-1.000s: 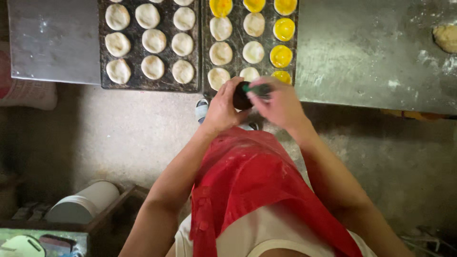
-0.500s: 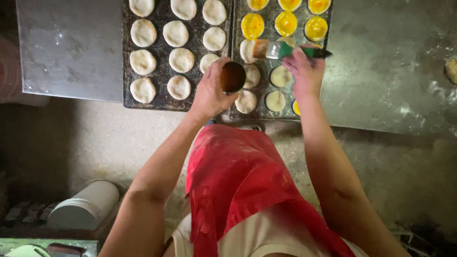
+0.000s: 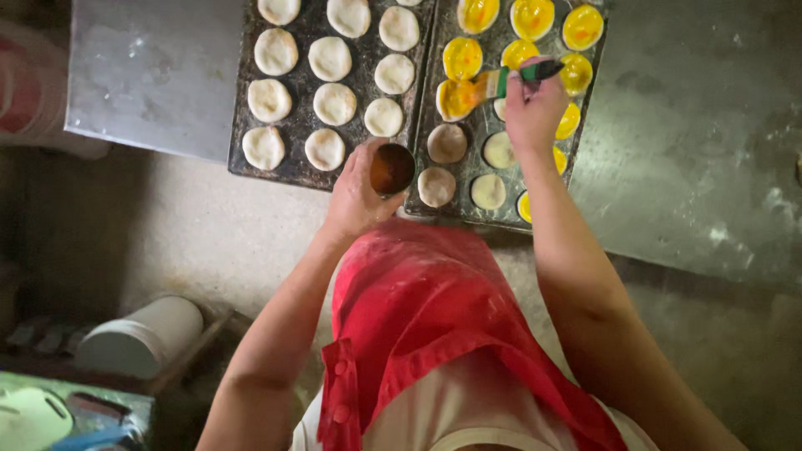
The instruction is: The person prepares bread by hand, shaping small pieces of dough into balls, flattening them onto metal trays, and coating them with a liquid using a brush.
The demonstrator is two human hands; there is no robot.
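Observation:
My left hand [image 3: 355,194] holds a small dark cup [image 3: 391,169] of orange-brown liquid at the near edge of the trays. My right hand [image 3: 535,107] grips a green-handled brush [image 3: 493,83], its bristles lying on a yellow-coated dough round [image 3: 457,98]. The right baking tray [image 3: 428,179] carries several yellow glazed rounds at the back and pale unglazed rounds [image 3: 447,143] nearer me. The left baking tray [image 3: 294,174] is filled with plain pale dough rounds [image 3: 334,103].
Both trays rest on a metal table [image 3: 150,75] dusted with flour. Below, a red apron [image 3: 418,309] covers my front. A white bucket [image 3: 142,336] lies on its side at the lower left, beside a green object on the concrete floor.
My hands separated from in front of my body. The right hand carried the brush out over the right tray onto a round, and the left hand holds the cup at the tray edge.

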